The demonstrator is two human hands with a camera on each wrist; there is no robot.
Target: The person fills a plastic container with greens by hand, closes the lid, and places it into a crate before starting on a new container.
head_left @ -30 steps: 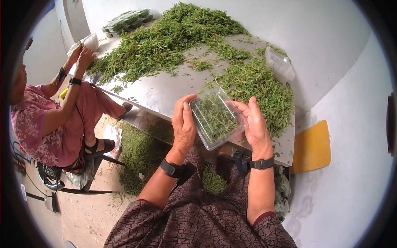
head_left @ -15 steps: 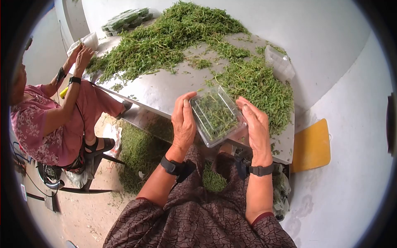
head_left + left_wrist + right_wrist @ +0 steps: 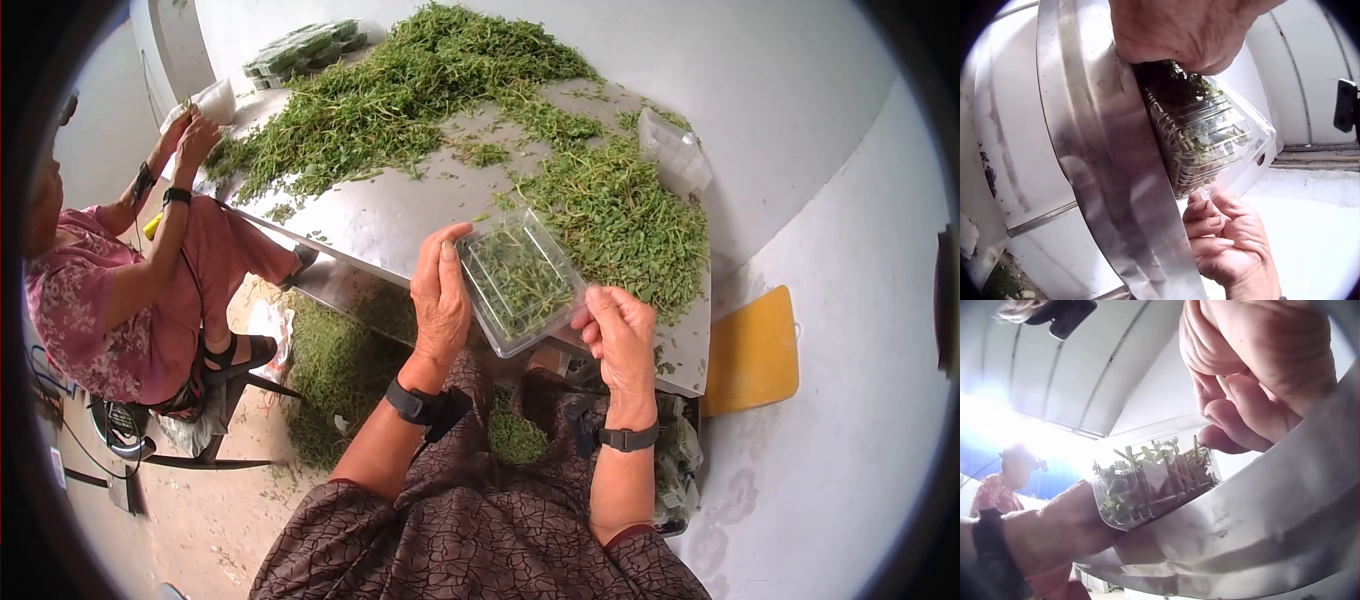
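A clear plastic clamshell box [image 3: 522,283] filled with green leafy stems is held at the front edge of the metal table, its lid lying over the greens. My left hand [image 3: 438,305] holds the box along its left side, thumb at the upper edge. At the right corner, my right hand [image 3: 620,335] pinches the rim between thumb and curled fingers. The left wrist view shows the box [image 3: 1210,147] between both hands, beside the table's rim [image 3: 1122,162]. Cut stems press against the wall of the box [image 3: 1154,481] in the right wrist view.
Heaps of greens [image 3: 420,95] cover much of the metal table [image 3: 370,225]. Packed boxes [image 3: 305,52] stand at the back left, clear containers [image 3: 675,155] at the right. Another person [image 3: 110,280] sits at the left. A yellow board [image 3: 752,355] leans near the wall.
My right hand went from lying along the box's right side, fingers extended, to pinching its right corner with curled fingers. My left hand and the box have hardly moved.
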